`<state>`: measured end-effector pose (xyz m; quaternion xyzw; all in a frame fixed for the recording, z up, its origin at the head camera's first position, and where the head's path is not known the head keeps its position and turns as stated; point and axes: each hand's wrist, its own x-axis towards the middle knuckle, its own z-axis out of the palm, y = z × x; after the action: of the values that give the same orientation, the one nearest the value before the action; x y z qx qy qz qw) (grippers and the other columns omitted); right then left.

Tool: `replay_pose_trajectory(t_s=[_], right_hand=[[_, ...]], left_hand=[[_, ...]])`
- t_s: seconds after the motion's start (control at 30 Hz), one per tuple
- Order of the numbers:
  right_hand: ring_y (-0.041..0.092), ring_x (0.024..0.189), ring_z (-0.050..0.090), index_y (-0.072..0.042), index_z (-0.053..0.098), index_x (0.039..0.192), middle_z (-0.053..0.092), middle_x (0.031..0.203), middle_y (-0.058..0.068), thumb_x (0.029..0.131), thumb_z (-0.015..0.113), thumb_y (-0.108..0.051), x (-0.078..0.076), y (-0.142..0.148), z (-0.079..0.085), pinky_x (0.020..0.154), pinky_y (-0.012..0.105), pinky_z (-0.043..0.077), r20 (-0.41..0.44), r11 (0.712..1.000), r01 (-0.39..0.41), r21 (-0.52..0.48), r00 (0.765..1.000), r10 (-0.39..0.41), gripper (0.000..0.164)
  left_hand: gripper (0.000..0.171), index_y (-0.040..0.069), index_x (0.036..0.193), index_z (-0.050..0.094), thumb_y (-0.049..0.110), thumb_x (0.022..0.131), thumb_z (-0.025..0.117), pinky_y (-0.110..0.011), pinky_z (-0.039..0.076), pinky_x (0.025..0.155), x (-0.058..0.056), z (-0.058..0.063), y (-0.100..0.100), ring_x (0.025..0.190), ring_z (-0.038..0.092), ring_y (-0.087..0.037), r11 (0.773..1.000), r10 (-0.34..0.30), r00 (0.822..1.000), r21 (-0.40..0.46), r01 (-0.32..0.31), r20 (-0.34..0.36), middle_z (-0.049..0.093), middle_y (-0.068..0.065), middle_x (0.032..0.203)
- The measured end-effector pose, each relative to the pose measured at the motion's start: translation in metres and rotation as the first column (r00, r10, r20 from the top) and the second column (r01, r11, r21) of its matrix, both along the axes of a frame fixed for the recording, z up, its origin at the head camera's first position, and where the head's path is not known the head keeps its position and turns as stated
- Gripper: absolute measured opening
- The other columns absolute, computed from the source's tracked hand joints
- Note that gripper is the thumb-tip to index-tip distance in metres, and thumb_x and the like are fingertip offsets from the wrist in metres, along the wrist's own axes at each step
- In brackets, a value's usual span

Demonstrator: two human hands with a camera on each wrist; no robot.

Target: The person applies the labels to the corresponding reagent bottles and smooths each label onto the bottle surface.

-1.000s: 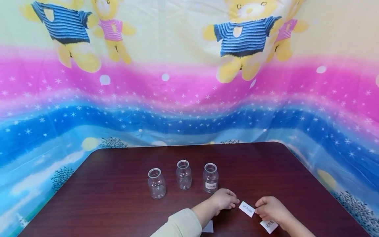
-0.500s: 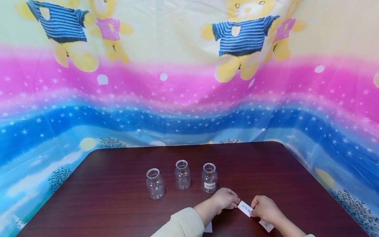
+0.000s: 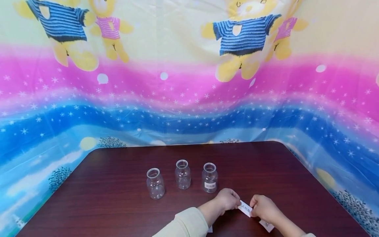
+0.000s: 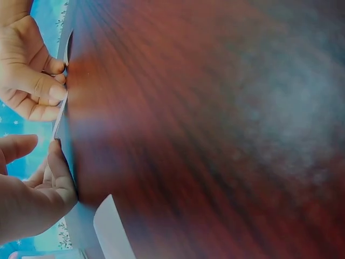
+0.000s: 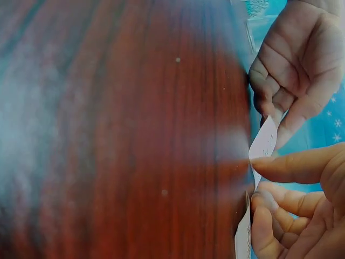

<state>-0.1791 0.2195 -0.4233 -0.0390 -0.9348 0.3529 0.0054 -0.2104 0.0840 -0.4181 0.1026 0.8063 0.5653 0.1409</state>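
My right hand (image 3: 266, 208) pinches the right end of a small white label (image 3: 245, 208) with dark handwritten characters. At the label's left end, my left hand (image 3: 227, 199) touches it with a fingertip; in the left wrist view the left thumb (image 4: 19, 147) stands apart from it. The label is tilted off the table in the right wrist view. Beneath the right hand lies a second written label (image 3: 266, 225), partly covered. Beyond the left hand stands a clear glass jar (image 3: 210, 176) bearing a similar label on its front.
Two more open glass jars, a middle jar (image 3: 183, 174) and a left jar (image 3: 155, 184), stand upright on the dark red-brown table (image 3: 124, 171). A white paper piece (image 4: 113, 229) lies near the left forearm. A printed cloth (image 3: 183, 65) hangs behind the table.
The right hand has moved left onto the label and now pinches its end. The left hand has shifted slightly to the right, meeting the label's other end. The jars stay in place.
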Motion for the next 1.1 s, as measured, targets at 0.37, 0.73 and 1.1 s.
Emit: replay_pose_trajectory(t_s=[0.37,0.73,1.1], right_hand=[[0.013,0.048,0.042,0.002,0.049,0.074,0.044,0.057,0.003,0.061,0.06,0.004,-0.002,0.005,0.006,0.039,0.021,0.037,-0.014,0.946,-0.231,-0.229,0.972,0.234,0.017],[0.013,0.056,0.049,0.006,0.052,0.082,0.051,0.063,0.004,0.074,0.062,-0.006,-0.008,0.002,0.015,0.049,0.024,0.042,-0.08,0.911,-0.227,-0.344,0.974,0.213,0.018],[0.013,0.055,0.05,0.008,0.051,0.087,0.052,0.065,0.006,0.073,0.063,-0.006,-0.01,-0.007,0.022,0.05,0.025,0.044,-0.105,0.865,-0.167,-0.473,0.986,0.132,0.023]], left_hand=[[0.009,-0.001,0.068,0.057,-0.009,0.071,0.058,-0.016,0.036,0.043,0.001,0.001,-0.005,0.046,0.042,-0.007,1.0,-0.014,1.0,0.019,0.014,-0.004,0.044,0.001,0.051],[0.005,0.001,0.077,0.058,-0.002,0.074,0.056,-0.018,0.042,0.047,-0.006,0.002,-0.018,0.048,0.047,-0.007,0.984,-0.001,0.999,0.177,-0.008,0.049,0.05,0.0,0.054],[0.007,0.001,0.082,0.057,0.004,0.077,0.054,-0.016,0.041,0.047,-0.009,0.009,-0.036,0.049,0.049,-0.006,0.944,-0.085,0.992,0.325,0.051,0.089,0.053,0.0,0.058]])
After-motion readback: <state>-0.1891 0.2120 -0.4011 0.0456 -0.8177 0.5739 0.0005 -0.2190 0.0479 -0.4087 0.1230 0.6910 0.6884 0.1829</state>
